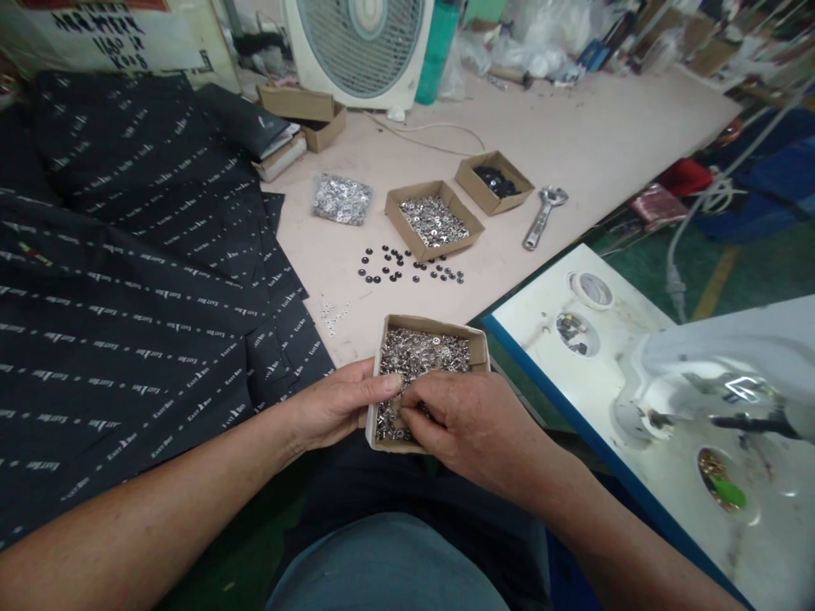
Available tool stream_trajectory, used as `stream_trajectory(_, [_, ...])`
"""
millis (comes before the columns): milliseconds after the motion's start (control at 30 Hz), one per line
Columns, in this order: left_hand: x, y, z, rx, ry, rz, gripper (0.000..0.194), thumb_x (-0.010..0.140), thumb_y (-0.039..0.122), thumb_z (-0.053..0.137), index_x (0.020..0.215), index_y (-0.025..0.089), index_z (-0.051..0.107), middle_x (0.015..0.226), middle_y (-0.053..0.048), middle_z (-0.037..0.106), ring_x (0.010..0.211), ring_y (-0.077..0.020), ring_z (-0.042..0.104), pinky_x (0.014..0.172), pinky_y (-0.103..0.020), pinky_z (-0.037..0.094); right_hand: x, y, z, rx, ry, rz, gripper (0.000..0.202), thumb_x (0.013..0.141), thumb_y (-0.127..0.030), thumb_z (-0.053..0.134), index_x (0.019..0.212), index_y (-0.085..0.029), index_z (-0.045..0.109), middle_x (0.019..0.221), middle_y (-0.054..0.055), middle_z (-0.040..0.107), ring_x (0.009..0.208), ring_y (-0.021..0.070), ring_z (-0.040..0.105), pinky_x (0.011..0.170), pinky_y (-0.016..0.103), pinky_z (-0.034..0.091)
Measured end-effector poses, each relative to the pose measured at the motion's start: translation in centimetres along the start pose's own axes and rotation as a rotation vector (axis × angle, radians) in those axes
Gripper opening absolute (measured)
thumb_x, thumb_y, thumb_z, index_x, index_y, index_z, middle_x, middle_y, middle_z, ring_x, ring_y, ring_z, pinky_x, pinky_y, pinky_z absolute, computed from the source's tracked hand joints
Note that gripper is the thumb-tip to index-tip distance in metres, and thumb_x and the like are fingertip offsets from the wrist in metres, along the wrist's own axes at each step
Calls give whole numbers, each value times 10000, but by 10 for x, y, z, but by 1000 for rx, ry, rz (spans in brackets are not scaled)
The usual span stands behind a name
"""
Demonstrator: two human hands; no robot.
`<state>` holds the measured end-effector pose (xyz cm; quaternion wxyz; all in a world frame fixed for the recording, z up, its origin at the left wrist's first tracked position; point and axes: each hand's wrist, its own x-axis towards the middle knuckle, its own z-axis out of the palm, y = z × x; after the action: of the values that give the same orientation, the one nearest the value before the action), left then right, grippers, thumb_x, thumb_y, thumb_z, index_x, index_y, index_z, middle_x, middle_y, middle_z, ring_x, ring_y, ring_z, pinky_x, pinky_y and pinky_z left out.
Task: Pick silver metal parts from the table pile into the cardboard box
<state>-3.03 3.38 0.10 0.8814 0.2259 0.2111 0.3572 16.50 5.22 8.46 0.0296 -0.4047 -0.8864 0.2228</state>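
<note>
My left hand (347, 399) holds a small cardboard box (479, 350) by its left side, thumb over the rim. Many small silver metal pieces (424, 348) fill the box. My right hand (458, 416) reaches into it from the right, fingers bent together among the pieces; what they pinch is too small to make out. Beyond the box, black round caps (377, 279) lie scattered on the table (497, 110). Behind them stands a cardboard box of silver rings (433, 222), beside a smaller box with black parts (495, 181) and a clear bag of silver pieces (342, 199).
Dark printed fabric (127, 314) covers the left side. An adjustable wrench (544, 217) lies right of the boxes. A white machine (719, 365) on a blue-edged stand is at the right. A fan (366, 51) stands at the back.
</note>
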Motion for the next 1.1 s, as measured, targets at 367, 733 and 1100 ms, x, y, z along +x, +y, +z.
stream_trajectory(367, [0,0,0,-7,-42,18,461,911,399,766,1265,113,692,1109,-183,813,934,-269,784,889,-387,600,-4,4,-4,18,-102,16,135,979,-248,615,975,-249,750,933,10,767,863,186,675,744,300,379])
stream_trajectory(733, [0,-1,0,-5,-17,0,504,865,414,812,1255,117,694,1130,-180,812,933,-266,786,879,-366,604,0,1,-1,-41,-43,-11,136,953,-239,630,843,-213,704,844,13,746,739,165,623,672,304,308])
stream_trajectory(1100, [0,0,0,8,-7,11,439,885,405,791,1212,122,714,1075,-157,810,862,-229,774,851,-338,597,-6,-1,-9,144,22,99,99,892,-193,652,798,-219,669,628,-56,551,576,107,455,606,277,287])
